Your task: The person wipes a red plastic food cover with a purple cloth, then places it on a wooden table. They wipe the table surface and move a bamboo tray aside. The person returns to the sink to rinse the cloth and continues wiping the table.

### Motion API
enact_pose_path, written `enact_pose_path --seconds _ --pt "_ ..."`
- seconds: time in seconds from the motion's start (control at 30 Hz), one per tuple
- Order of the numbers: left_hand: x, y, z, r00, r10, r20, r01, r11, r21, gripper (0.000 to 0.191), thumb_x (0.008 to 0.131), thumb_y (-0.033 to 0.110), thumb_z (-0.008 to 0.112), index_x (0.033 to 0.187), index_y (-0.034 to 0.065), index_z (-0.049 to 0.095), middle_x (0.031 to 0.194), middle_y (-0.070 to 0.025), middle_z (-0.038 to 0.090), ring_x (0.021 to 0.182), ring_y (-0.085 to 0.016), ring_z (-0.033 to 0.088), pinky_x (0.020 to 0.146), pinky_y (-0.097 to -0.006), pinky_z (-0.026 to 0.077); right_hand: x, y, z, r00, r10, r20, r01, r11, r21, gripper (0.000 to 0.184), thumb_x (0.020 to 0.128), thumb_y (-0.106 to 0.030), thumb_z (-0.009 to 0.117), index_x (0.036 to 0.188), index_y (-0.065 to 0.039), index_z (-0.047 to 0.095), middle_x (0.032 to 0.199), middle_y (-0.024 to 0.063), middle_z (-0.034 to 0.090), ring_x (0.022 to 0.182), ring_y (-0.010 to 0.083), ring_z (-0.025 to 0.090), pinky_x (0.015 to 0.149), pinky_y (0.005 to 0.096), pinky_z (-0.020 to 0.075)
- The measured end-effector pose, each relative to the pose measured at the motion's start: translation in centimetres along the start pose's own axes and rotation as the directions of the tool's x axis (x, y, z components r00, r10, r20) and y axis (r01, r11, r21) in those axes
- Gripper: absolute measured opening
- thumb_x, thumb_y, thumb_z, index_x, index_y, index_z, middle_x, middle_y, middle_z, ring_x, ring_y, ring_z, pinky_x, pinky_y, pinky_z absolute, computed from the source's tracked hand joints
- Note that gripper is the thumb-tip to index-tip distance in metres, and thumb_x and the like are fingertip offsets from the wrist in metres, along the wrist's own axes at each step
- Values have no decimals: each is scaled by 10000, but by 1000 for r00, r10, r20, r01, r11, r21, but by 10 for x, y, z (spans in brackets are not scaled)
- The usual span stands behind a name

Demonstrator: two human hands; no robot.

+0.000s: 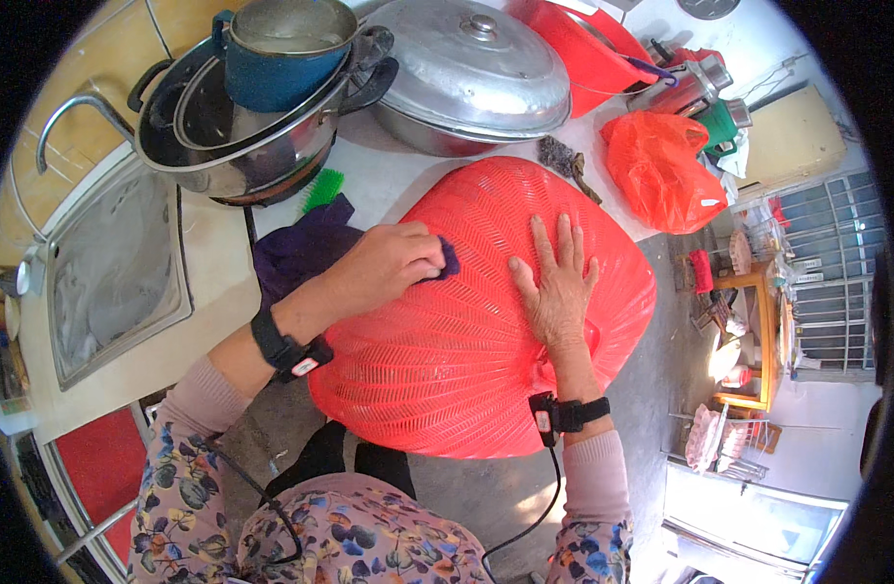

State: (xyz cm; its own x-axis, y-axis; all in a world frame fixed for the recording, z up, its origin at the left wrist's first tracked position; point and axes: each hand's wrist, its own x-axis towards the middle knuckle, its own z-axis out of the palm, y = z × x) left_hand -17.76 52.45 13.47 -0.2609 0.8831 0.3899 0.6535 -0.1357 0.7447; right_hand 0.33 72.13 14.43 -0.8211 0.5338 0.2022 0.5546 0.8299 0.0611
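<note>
A large red plastic mesh basket (432,343) lies in front of me, its woven outer side facing up, partly over the counter edge. My left hand (396,266) is closed on a dark purple cloth (301,252), one end of which presses on the basket's surface while the rest trails left onto the counter. My right hand (556,292) lies flat on the basket with its fingers spread, touching the mesh. Just beyond the cloth sits a green bristled brush (321,190).
A sink (118,263) with a curved faucet (82,98) is at left. Behind stand stacked pots (235,164), a blue pot (272,77) and a lidded aluminium pan (476,80). A scouring pad (556,156) and red plastic bag (659,168) lie at right.
</note>
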Motion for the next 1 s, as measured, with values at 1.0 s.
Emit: enact_pose_path --seconds 1.0 --pt "11 -20 7 955 -242 -174 206 958 -200 65 875 81 618 901 22 628 845 -62 635 797 -172 593 723 -299 483 1 2 5 999 21 -24 -21 999 31 654 938 -581 462 1513 -290 352 1605 102 248 1482 309 213 1135 626 168"
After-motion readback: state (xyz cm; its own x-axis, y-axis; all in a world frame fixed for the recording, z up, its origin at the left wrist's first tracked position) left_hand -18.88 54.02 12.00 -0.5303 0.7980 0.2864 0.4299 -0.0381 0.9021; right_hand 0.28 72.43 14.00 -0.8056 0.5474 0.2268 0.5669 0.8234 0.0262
